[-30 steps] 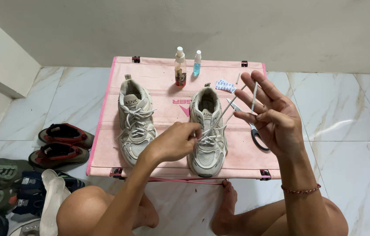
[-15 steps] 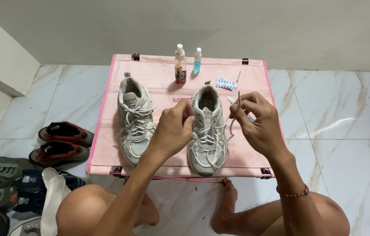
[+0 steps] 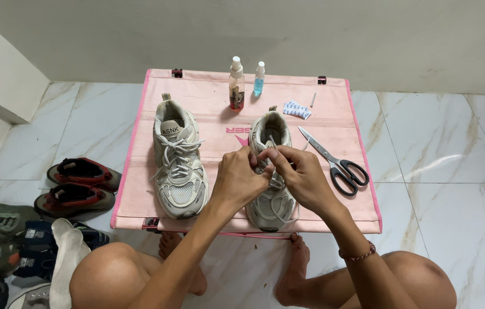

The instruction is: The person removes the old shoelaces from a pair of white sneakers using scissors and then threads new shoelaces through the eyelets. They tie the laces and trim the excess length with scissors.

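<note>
Both forearms reach forward from the knees and meet over the right sneaker (image 3: 272,197), which lies toe toward the person on the pink bench (image 3: 208,123). The left hand (image 3: 238,178) curls, fingers pinched together on the white laces (image 3: 277,182) at the shoe's middle. The right hand (image 3: 301,174) faces it, knuckles touching, fingertips likewise closed on the laces. A second sneaker (image 3: 177,160) lies to the left, apart. Black-handled scissors (image 3: 337,162) rest just right of the hands, and two spray bottles (image 3: 236,84) stand at the bench's far edge.
</note>
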